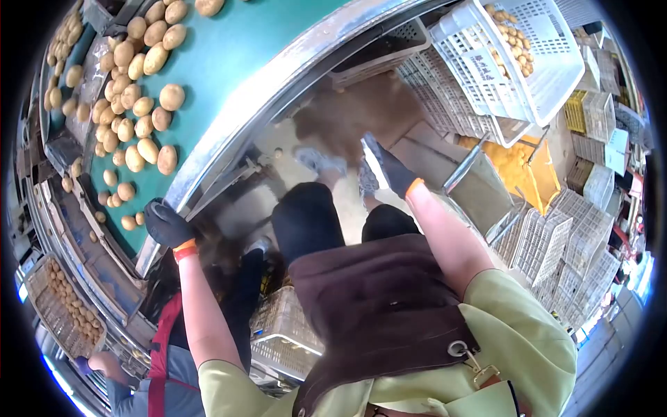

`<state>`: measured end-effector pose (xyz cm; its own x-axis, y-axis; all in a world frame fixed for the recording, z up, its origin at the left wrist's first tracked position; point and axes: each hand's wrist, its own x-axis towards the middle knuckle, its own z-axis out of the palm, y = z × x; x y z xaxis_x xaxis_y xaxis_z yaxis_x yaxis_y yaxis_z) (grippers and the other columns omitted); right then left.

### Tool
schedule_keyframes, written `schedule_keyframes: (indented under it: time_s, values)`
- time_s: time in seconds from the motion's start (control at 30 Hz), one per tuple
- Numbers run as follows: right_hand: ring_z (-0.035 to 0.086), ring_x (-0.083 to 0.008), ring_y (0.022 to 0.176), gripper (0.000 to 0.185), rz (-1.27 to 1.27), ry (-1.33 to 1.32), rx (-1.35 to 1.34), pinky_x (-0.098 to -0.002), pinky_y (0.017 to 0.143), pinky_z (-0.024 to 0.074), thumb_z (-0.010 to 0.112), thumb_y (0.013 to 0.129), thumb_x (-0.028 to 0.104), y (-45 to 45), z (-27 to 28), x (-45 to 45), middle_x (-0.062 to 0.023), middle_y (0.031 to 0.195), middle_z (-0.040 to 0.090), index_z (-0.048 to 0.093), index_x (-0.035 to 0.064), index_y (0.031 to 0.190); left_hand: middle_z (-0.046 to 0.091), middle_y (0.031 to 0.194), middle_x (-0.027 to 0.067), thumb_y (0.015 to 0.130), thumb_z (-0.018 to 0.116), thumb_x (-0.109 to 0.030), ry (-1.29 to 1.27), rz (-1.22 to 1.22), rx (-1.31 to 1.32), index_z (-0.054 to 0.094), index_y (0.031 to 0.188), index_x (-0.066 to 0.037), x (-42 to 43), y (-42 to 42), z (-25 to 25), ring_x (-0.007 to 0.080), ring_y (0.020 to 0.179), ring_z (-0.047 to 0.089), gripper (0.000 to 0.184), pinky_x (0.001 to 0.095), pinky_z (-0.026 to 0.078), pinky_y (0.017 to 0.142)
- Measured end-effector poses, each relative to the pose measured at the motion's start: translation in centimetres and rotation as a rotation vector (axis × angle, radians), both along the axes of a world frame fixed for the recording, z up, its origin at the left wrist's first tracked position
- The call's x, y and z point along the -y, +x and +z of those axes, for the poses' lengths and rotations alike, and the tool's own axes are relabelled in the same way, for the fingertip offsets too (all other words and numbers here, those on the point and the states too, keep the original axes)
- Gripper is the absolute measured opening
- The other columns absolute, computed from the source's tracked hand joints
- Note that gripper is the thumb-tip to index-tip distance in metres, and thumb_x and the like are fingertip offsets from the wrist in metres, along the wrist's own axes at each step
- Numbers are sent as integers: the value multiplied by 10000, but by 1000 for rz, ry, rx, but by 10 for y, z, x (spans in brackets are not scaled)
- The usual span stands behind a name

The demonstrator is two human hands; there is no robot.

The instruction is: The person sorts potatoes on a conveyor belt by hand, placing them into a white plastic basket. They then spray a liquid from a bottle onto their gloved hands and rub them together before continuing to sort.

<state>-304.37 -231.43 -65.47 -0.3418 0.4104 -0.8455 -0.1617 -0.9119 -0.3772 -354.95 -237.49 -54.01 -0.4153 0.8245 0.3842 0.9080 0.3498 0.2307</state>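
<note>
My left hand (169,224), in a dark glove with an orange cuff, curls over the metal edge (233,115) of the conveyor. Just beyond its fingers, several potatoes (130,222) lie on the green belt (215,52). Low in front of me, my right hand (390,167), gloved the same way, is closed around a thin white flat object (375,164). That object shows nearly edge-on, so its kind is unclear. My right hand is away from the belt, above the floor between the conveyor and a metal-framed stand (467,174).
A white crate (479,83) with potatoes stands at upper right, near a yellow-orange container (531,174). Stacked crates (545,243) line the right side. Another person (163,375) is close at my left, beside a potato-filled crate (42,295). More crates (285,323) sit behind my legs.
</note>
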Motion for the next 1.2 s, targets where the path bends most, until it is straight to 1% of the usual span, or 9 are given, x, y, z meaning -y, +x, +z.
schedule_keyframes:
  time_s: [0.1, 0.3, 0.37, 0.4, 0.53, 0.67, 0.87, 0.97, 1.2]
  values:
    - [618, -198, 977, 762, 310, 248, 338, -358, 895, 467, 506, 980, 701, -8, 1, -25, -65, 1064, 694, 682, -12, 1181, 649, 929, 223, 1076, 384, -266, -17, 16, 26, 635, 967, 18, 3, -2, 0, 423, 876, 606, 394, 492, 469, 815]
    - [647, -199, 752, 789, 435, 479, 420, -351, 731, 497, 517, 945, 742, -37, -16, -47, -121, 767, 669, 723, -20, 955, 643, 948, 243, 1077, 381, -270, 16, 50, 33, 627, 973, 32, 0, 10, 8, 429, 884, 603, 403, 497, 464, 829]
    - [591, -128, 783, 651, 479, 400, 379, -310, 738, 469, 534, 1006, 633, -46, -29, -51, -11, 827, 656, 728, 13, 1053, 626, 917, 230, 1078, 371, -265, 9, 16, -6, 607, 957, 31, 3, -1, 1, 414, 855, 586, 397, 485, 458, 813]
    - [497, -136, 441, 738, 332, 502, 370, -333, 458, 377, 542, 915, 766, -55, -39, -46, -22, 551, 534, 612, 80, 650, 618, 905, 222, 1073, 371, -259, 18, 30, 32, 604, 938, 21, 0, 3, 3, 414, 854, 582, 389, 491, 450, 807]
    - [492, -138, 442, 713, 369, 384, 359, -317, 440, 354, 577, 892, 764, -70, -48, -48, -14, 520, 491, 589, 107, 616, 605, 883, 200, 1066, 372, -250, 45, 32, 45, 596, 906, 5, 4, 4, 2, 401, 833, 573, 376, 480, 441, 786]
    - [484, -137, 440, 727, 476, 190, 398, -321, 449, 357, 560, 881, 789, -88, -44, -58, -11, 521, 488, 579, 113, 614, 606, 876, 192, 1062, 372, -246, 58, 17, 43, 605, 904, 6, -2, 6, 3, 395, 820, 577, 378, 472, 448, 774]
    - [510, -145, 473, 782, 446, 368, 467, -333, 493, 388, 486, 871, 846, -102, -75, -87, -14, 555, 530, 588, 114, 615, 612, 884, 180, 1057, 379, -253, 62, 6, 45, 616, 939, 9, 2, 4, 1, 371, 825, 584, 372, 447, 460, 784]
    - [679, -277, 727, 808, 571, 423, 576, -387, 742, 497, 449, 947, 756, -100, -86, -114, -159, 771, 705, 754, 7, 961, 612, 886, 171, 1063, 378, -258, 40, 11, -7, 618, 953, 9, 4, 3, 1, 355, 832, 586, 376, 432, 466, 793]
    - [657, -242, 667, 769, 450, 567, 672, -394, 686, 495, 472, 955, 731, -96, -118, -117, -132, 705, 668, 746, 15, 907, 656, 944, 157, 1102, 379, -244, 96, 35, 36, 653, 1026, 16, 7, -1, -6, 312, 872, 614, 385, 394, 487, 832]
